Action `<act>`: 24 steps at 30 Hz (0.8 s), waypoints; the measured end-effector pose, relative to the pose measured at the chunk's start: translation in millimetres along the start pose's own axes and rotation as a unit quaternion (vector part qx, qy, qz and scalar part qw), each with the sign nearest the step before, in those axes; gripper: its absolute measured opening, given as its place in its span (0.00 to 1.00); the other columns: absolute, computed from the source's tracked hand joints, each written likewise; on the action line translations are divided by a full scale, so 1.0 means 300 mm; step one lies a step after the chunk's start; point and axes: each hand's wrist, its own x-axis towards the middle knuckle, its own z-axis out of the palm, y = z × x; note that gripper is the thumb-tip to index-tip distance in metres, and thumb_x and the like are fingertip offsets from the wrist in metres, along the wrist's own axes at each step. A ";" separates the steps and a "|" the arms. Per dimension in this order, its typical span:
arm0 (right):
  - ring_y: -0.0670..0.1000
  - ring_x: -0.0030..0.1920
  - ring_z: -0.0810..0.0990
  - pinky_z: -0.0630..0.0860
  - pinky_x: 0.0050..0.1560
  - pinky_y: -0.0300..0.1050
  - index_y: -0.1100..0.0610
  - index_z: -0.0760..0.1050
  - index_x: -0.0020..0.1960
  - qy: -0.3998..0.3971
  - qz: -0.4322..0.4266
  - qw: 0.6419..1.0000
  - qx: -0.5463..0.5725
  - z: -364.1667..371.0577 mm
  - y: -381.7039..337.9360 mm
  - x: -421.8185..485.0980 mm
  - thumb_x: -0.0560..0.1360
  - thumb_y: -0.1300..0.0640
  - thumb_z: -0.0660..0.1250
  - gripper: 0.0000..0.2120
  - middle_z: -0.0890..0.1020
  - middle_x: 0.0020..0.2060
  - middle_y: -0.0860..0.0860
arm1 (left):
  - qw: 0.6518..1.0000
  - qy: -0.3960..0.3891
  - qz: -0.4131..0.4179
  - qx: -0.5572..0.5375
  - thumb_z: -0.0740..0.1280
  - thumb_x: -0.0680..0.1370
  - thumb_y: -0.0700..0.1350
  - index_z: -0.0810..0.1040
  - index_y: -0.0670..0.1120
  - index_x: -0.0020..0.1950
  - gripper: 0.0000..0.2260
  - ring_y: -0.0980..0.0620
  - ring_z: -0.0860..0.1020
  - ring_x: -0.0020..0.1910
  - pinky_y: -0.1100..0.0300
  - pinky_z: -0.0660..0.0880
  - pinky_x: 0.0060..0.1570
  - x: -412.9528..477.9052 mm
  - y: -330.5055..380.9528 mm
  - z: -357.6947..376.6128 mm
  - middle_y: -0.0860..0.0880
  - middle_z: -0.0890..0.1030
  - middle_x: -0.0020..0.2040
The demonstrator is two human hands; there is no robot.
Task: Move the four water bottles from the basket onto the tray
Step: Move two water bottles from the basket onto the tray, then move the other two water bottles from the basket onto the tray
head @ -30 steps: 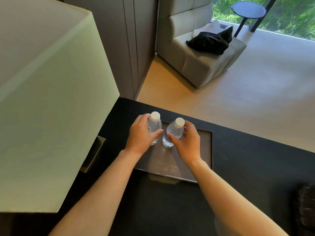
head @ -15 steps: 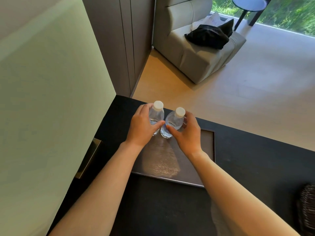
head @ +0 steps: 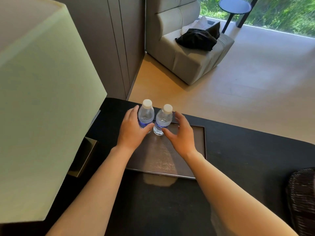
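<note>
Two water bottles [head: 154, 118] are stood upright, touching, at the tray's [head: 196, 142] far left corner. The left bottle is wrapped by the left hand [head: 132, 131]; the right hand's [head: 181, 136] fingers are spread, clear. A withdrawing hand could topple either bottle. The basket [head: 302, 198] is well apart.

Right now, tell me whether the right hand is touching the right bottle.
Apart. In the head view the right hand is open, with tray showing between its fingers and the right bottle.
</note>
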 end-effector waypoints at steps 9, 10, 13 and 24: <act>0.55 0.72 0.74 0.75 0.69 0.55 0.56 0.72 0.75 -0.031 0.000 0.972 -0.232 -0.230 0.122 -0.353 0.77 0.47 0.71 0.29 0.75 0.74 0.54 | 0.994 -0.056 -0.059 0.074 0.71 0.78 0.53 0.67 0.42 0.77 0.31 0.46 0.72 0.70 0.56 0.72 0.61 -0.470 0.120 0.052 0.45 0.70 0.73; 0.56 0.72 0.75 0.75 0.68 0.55 0.55 0.73 0.74 -0.035 -0.003 0.968 -0.250 -0.272 0.140 -0.408 0.78 0.46 0.70 0.28 0.76 0.73 0.54 | 0.993 -0.070 -0.053 0.083 0.70 0.78 0.52 0.68 0.42 0.76 0.30 0.46 0.73 0.69 0.57 0.71 0.62 -0.534 0.145 0.069 0.44 0.72 0.72; 0.56 0.68 0.79 0.78 0.64 0.55 0.55 0.76 0.72 -0.044 -0.006 0.955 -0.293 -0.420 0.206 -0.571 0.78 0.46 0.68 0.25 0.80 0.69 0.53 | 0.985 -0.119 -0.028 0.118 0.68 0.79 0.53 0.70 0.42 0.75 0.27 0.47 0.74 0.67 0.58 0.71 0.62 -0.712 0.235 0.127 0.45 0.74 0.70; 0.53 0.56 0.84 0.80 0.54 0.51 0.55 0.81 0.64 0.029 0.074 0.941 -0.328 -1.002 0.474 -1.193 0.78 0.46 0.67 0.20 0.84 0.58 0.51 | 0.961 -0.185 0.122 0.165 0.66 0.79 0.55 0.79 0.47 0.66 0.19 0.54 0.80 0.57 0.60 0.74 0.53 -1.256 0.723 0.382 0.52 0.81 0.58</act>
